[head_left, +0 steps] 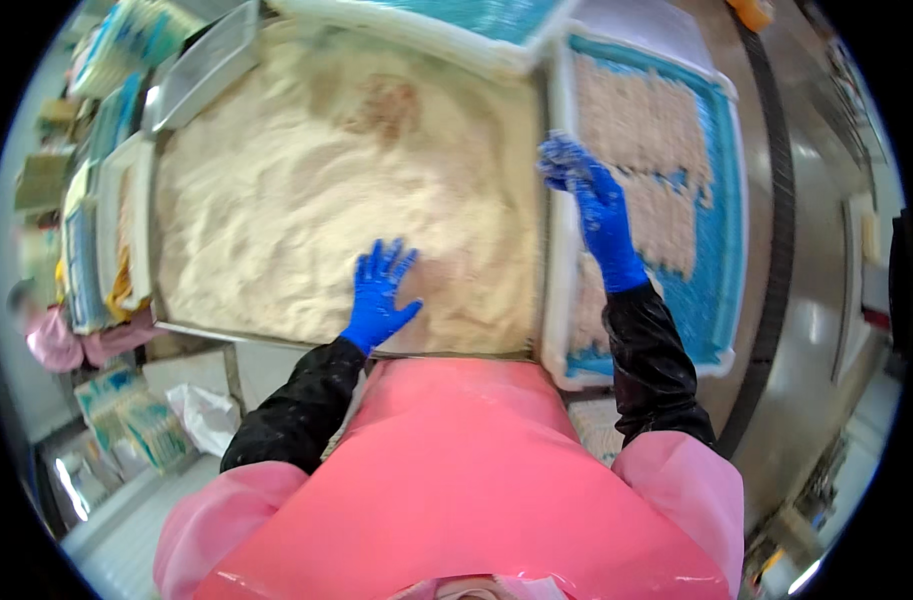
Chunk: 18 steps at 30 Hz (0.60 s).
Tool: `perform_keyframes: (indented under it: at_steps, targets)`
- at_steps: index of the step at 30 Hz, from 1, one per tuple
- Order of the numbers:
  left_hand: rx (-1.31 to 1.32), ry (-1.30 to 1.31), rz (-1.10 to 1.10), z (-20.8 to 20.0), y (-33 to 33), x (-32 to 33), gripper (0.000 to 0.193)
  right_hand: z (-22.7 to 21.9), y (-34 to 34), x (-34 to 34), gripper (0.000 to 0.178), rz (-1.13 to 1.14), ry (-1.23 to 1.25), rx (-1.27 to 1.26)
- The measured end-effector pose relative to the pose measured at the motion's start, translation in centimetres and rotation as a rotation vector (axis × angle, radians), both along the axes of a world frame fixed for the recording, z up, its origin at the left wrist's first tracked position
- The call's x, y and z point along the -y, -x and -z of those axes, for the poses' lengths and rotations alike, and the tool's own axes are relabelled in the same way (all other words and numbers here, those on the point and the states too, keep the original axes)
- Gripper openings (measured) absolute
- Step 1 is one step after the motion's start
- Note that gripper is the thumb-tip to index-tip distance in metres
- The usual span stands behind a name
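Both my hands wear blue gloves. My left hand (381,297) has its fingers spread, low over the pale yellowish powder or crumbs (286,220) filling a wide shallow metal-edged bin. Above the border between that bin and the white tray (556,300) on the right is my right hand (593,200). Its fingers are curled together and caked with powder; whatever they hold, if anything, is hidden. Blue film lines the tray, and rows of crumb-coated pieces (641,115) lie on it. A pinkish-brown patch (386,105) shows in the powder toward the far side.
Another white tray with blue film (466,12) stands beyond the bin. A clear plastic box (211,65) sits at the bin's far left corner. More trays (116,230) line the left side, near another person's pink sleeve (61,340). A steel surface (816,250) runs along the right.
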State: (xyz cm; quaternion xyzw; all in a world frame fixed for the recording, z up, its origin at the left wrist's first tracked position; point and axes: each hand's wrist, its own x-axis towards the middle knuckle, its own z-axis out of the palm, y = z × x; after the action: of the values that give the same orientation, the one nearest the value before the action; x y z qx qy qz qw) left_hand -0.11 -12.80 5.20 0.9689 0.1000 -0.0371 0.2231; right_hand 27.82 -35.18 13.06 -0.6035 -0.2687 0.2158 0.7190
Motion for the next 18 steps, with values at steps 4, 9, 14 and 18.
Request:
perform_keyframes:
  at_steps: [4, 9, 14, 18]
  targets:
    - [0.005, -0.042, -0.028, 1.4, 2.8, -5.0, 0.076, 10.6, 1.2, -12.5, 0.042, 0.024, 0.290, 0.356]
    - [0.200, 0.200, -0.178, 3.3, 5.5, -9.5, 0.059, 20.9, 9.3, -18.8, 0.047, 0.172, 0.650, 0.822]
    - [0.371, 0.416, -0.367, 3.8, 5.2, -10.2, 0.041, 19.4, 5.6, -22.5, 0.041, 0.178, 0.457, 0.401]
    - [0.335, 0.357, -0.340, 3.5, 5.2, -10.4, 0.040, 17.8, 0.1, -27.2, 0.044, 0.503, 1.013, 0.435]
